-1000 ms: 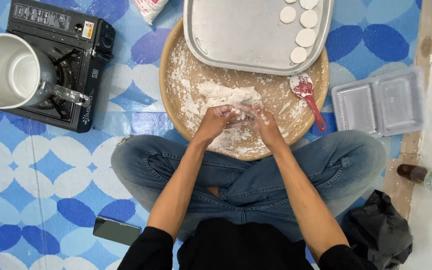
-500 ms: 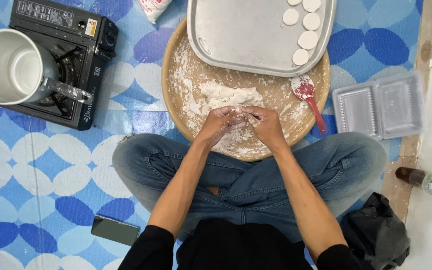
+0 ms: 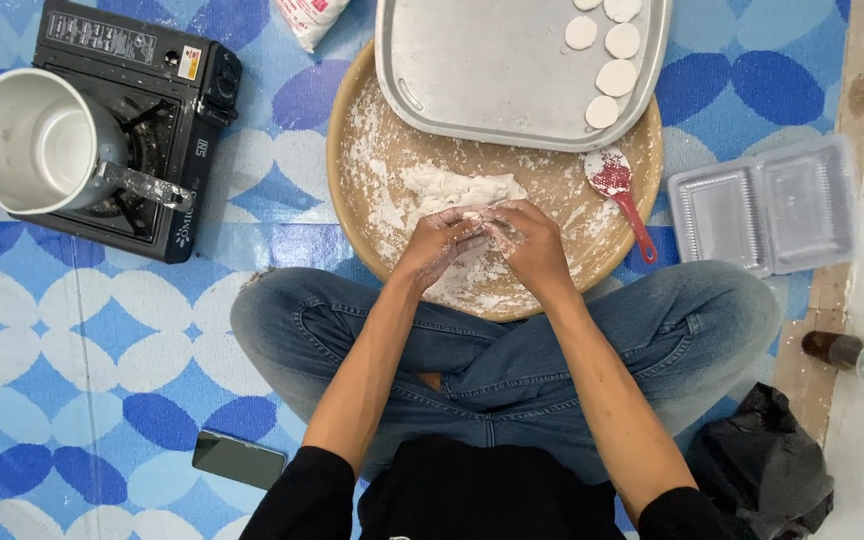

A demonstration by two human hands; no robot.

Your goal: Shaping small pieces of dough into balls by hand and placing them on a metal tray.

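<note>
I sit cross-legged before a round floured wooden board [image 3: 372,120]. A lump of white dough [image 3: 462,188] lies in its middle. My left hand [image 3: 437,245] and my right hand [image 3: 527,240] meet over the near half of the board, fingers closed on a small piece of dough [image 3: 479,222] held between them. Both hands are dusted with flour. A metal tray [image 3: 482,70] rests on the far side of the board with several flat white dough discs [image 3: 612,60] along its right edge. A red spoon [image 3: 620,190] lies on the board to the right.
A black portable gas stove [image 3: 167,90] with a white pot [image 3: 27,140] stands at the left. A clear plastic clamshell box [image 3: 767,205] lies at the right, a small bottle [image 3: 852,355] and a black bag [image 3: 762,465] near my knee. A phone [image 3: 239,460] lies on the patterned mat.
Both hands stay together over the board, with the fingers shifting slightly as they work the dough piece. Nothing else has moved.
</note>
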